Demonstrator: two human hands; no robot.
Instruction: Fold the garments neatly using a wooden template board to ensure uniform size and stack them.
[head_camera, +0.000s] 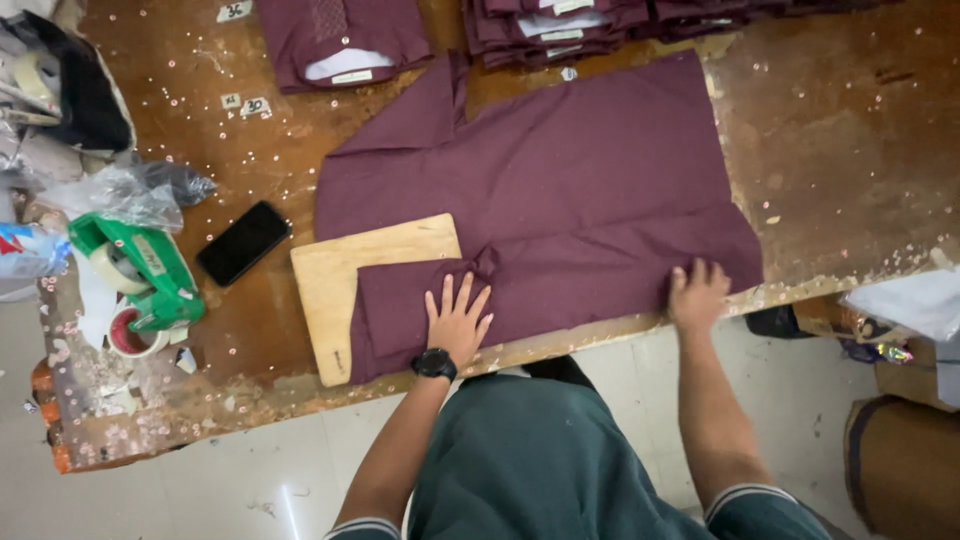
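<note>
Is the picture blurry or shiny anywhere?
Head view: mostly sharp; the maroon shirt and both flat hands, left hand and right hand, look clear; soft even light, faint shadows; a small bright glare on the floor below.

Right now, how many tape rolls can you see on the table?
2, both at the left end: one tape roll mounted in the green dispenser, one loose roll just below it. Others may be hidden under the plastic bags.

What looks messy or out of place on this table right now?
Small pale scraps litter the worn wooden table. The maroon garment lies at a slant under both hands, and the wooden board under it sits askew.
</note>
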